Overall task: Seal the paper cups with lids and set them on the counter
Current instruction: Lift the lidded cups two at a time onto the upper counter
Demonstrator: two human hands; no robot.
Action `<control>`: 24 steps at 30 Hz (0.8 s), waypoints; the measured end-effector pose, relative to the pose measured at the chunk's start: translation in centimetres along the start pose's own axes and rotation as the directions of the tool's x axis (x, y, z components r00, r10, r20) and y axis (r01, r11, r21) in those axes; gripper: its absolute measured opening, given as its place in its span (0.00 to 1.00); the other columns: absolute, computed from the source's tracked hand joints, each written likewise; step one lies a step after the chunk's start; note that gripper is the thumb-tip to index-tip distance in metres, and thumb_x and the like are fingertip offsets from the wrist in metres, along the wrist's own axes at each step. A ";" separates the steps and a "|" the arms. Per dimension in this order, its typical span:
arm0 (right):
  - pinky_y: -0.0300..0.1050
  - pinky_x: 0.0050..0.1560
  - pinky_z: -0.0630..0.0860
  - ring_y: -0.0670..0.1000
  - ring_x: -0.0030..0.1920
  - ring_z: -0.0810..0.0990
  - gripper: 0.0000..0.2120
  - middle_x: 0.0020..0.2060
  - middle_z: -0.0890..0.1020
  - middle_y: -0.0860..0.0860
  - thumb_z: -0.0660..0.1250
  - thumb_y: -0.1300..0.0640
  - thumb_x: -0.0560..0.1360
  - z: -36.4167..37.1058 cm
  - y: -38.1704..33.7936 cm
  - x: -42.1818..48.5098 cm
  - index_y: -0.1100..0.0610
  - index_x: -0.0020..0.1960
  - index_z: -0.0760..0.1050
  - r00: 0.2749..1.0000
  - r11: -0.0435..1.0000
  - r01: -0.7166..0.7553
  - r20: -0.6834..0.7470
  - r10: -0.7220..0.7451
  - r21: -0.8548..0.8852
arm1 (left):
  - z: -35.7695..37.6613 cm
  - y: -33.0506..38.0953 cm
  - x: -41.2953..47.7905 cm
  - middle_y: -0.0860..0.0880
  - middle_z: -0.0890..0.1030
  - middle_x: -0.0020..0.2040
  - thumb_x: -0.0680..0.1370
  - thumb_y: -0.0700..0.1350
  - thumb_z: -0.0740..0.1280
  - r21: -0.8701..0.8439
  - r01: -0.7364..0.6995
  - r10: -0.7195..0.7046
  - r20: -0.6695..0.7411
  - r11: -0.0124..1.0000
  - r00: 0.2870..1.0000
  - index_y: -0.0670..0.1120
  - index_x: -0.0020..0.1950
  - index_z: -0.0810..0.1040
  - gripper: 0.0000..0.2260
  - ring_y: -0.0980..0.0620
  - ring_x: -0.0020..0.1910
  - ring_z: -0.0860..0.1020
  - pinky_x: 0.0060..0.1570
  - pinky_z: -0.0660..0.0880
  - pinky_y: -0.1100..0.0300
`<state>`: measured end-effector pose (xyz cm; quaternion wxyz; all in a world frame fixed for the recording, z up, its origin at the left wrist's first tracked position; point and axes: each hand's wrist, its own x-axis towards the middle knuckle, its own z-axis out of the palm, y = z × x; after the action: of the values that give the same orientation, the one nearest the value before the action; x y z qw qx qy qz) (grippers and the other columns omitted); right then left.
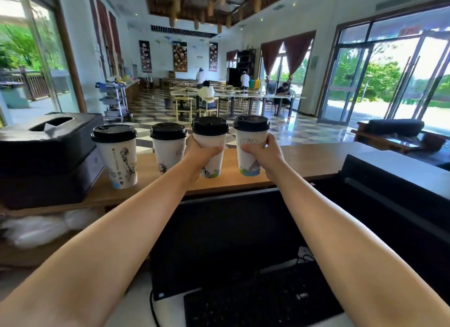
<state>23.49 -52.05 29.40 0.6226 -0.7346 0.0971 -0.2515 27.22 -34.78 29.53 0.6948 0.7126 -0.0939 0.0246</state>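
Several white paper cups with black lids line the wooden counter [304,156]. The leftmost cup [119,156] and the second cup [168,151] stand alone, nothing touching them. My left hand [201,154] is wrapped around the third lidded cup [210,144]. My right hand [261,154] grips the fourth lidded cup [250,141] at the right end of the row. Both held cups are upright, with their bases at or just above the counter top; I cannot tell whether they touch it.
A black tissue box [48,141] sits on a dark case at the counter's left end. Below the counter are a dark monitor [231,229] and a keyboard [263,302]. Another black screen [389,185] stands at the right. Beyond lies a dining hall with tables and people.
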 end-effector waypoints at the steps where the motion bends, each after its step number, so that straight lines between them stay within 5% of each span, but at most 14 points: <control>1: 0.53 0.54 0.78 0.54 0.55 0.78 0.27 0.55 0.78 0.51 0.77 0.56 0.65 0.2 0.4 0.4 0.53 0.59 0.69 1.000 1.000 0.007 0.005 -0.007 -0.004 | 0.0 -0.4 0.5 0.45 0.74 0.64 0.69 0.42 0.75 0.000 0.005 -0.005 -0.015 1.000 1.000 0.45 0.68 0.64 0.32 0.45 0.61 0.73 0.60 0.72 0.48; 9: 0.49 0.52 0.75 0.52 0.53 0.77 0.28 0.54 0.78 0.50 0.77 0.56 0.66 0.4 2.8 3.3 0.53 0.61 0.68 0.999 0.997 0.029 0.031 -0.026 -0.070 | 0.4 -2.5 3.2 0.44 0.73 0.65 0.69 0.41 0.75 0.026 0.029 -0.027 -0.055 0.999 0.998 0.43 0.67 0.64 0.30 0.48 0.61 0.73 0.57 0.71 0.54; 16: 0.45 0.48 0.76 0.50 0.53 0.77 0.31 0.54 0.78 0.49 0.75 0.56 0.68 0.1 4.9 4.3 0.56 0.67 0.65 0.998 1.000 -0.006 0.064 0.006 -0.009 | 1.4 -3.7 3.5 0.45 0.69 0.66 0.72 0.48 0.71 0.132 -0.006 0.021 -0.113 0.991 0.993 0.43 0.71 0.57 0.34 0.46 0.64 0.70 0.65 0.70 0.48; 24: 0.52 0.59 0.75 0.53 0.59 0.76 0.32 0.60 0.77 0.53 0.75 0.55 0.69 0.2 5.4 4.6 0.58 0.68 0.64 0.995 0.999 -0.004 0.104 0.007 -0.034 | 2.4 -3.9 3.2 0.44 0.70 0.66 0.72 0.48 0.72 0.168 -0.009 0.035 -0.153 0.986 0.988 0.44 0.72 0.56 0.35 0.45 0.65 0.70 0.65 0.69 0.46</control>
<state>28.43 -55.12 25.34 0.6151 -0.7568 0.0706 -0.2096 30.77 -37.41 26.17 0.6377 0.7631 -0.0450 0.0953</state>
